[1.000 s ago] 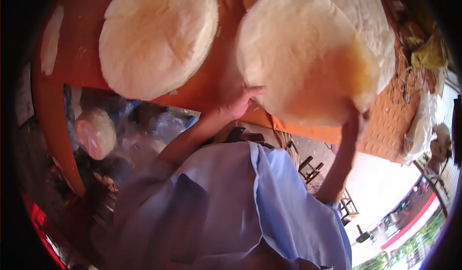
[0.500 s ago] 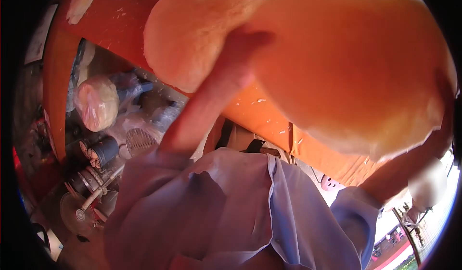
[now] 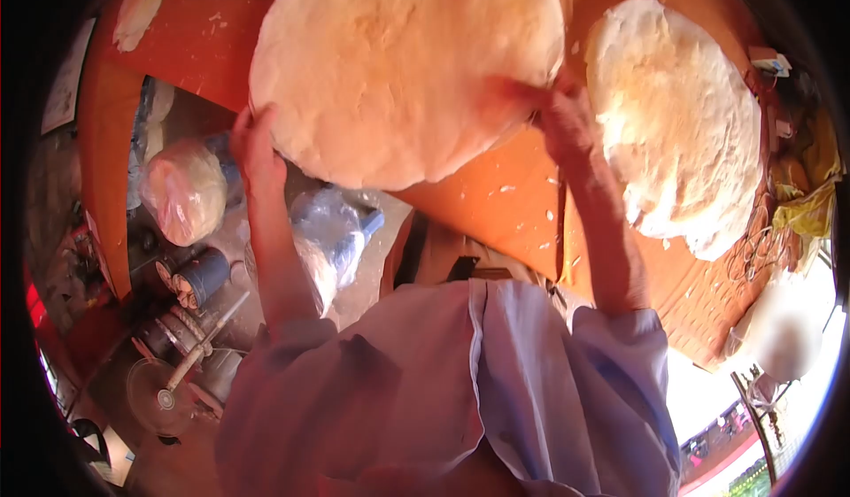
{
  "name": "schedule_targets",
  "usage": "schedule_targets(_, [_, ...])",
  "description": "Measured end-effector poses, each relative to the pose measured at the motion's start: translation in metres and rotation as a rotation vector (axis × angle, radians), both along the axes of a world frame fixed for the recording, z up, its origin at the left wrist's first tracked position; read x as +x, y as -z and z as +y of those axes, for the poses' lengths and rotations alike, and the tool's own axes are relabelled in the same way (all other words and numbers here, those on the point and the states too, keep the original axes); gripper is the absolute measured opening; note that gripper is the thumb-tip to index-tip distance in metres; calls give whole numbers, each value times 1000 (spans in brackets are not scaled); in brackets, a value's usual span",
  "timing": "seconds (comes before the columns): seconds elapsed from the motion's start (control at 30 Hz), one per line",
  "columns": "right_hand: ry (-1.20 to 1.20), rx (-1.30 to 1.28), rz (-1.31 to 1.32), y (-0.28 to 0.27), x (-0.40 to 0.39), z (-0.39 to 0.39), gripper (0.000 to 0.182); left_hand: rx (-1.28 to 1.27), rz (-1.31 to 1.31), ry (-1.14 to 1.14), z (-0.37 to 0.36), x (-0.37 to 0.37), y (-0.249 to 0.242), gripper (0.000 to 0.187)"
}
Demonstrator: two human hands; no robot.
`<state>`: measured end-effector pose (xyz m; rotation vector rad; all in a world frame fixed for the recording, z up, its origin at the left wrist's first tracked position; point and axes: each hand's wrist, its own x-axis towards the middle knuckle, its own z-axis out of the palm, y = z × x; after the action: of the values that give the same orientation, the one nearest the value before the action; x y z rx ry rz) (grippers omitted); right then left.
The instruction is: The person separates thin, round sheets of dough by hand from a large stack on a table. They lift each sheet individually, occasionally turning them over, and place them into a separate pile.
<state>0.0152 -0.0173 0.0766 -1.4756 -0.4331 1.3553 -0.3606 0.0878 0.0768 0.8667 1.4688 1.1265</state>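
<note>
A large round pale flatbread (image 3: 398,63) fills the upper middle, its lower left edge reaching past the orange table (image 3: 505,205). My left hand (image 3: 259,152) is at that bread's left edge, fingers closed on the rim. On the opposite side, my right hand (image 3: 562,116) touches the right edge; its thumb or fingers are smeared by motion over the bread's surface, so its grip does not show clearly. A second flatbread (image 3: 677,125), browned in patches and uneven, lies on the table to the right of my right hand.
Part of another pale piece (image 3: 144,6) lies at the upper left. Below the table's left side are a plastic-wrapped round bundle (image 3: 184,198), clear plastic bags (image 3: 328,231), a dark blue cylinder (image 3: 200,277) and a fan-like round object (image 3: 164,397). Yellow plastic (image 3: 810,200) sits far right.
The flatbread that both hands held raised at the right now lies on the table. My hands have let it go and moved left to the other flatbread's edges.
</note>
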Motion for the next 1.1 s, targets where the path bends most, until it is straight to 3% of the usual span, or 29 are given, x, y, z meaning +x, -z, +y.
schedule_targets(0.07, [-24, -64, -299, -18, 9, 1, 61, 3, -13, -41, 3, -17, 6, 36])
schedule_targets(0.1, [27, -120, -558, -9, 16, 9, 79, 14, -21, -63, 6, -18, 7, 35])
schedule_targets(0.13, [77, 45, -540, -5, 24, 14, 78, -18, -57, -132, 7, -15, 10, 38])
schedule_targets(0.2, [105, 317, -437, -7, 30, 33, 77, -45, -279, -50, 8, -7, 17, 41])
schedule_targets(0.23, [67, 280, -363, -2, 25, 41, 76, -60, -391, -11, 7, -2, 19, 43])
schedule_targets(0.33, [-12, 42, -268, 29, 16, 53, 73, -26, -121, 52, 2, 34, 9, 48])
schedule_targets(0.43, [-16, -1, -267, 32, 14, 48, 70, 36, -73, -4, -2, 37, 21, 46])
schedule_targets(0.53, [-44, -16, -312, 37, 17, 53, 67, -4, 55, -20, 11, 3, 63, 45])
schedule_targets(0.57, [-55, -24, -330, 38, 18, 53, 66, 34, 27, 45, 13, -1, 64, 45])
schedule_targets(0.63, [-66, -34, -397, 30, 22, 47, 64, 3, 55, -39, 8, 12, 53, 38])
schedule_targets(0.73, [137, 165, -773, -9, 29, 1, 54, 5, 29, 17, 8, 14, 36, 38])
schedule_targets(0.8, [236, 181, -625, -25, 59, -49, 68, 77, 41, 48, 9, -3, 32, 35])
schedule_targets(0.83, [268, 60, -733, -27, 84, -81, 56, 152, 80, 50, 11, -16, 35, 33])
schedule_targets(0.9, [655, 121, -521, -8, 145, -147, 44, 350, 388, -137, -4, 4, 3, 28])
schedule_targets(0.97, [903, -195, -347, -4, 193, -199, 38, 539, 489, -86, -24, 23, -26, 30])
schedule_targets(1.03, [879, -148, -205, 20, 220, -240, 36, 621, 512, 10, -45, 59, -48, 30])
schedule_targets(1.1, [924, -155, 245, 25, 227, -244, 43, 587, 468, 149, -76, 105, -66, 30])
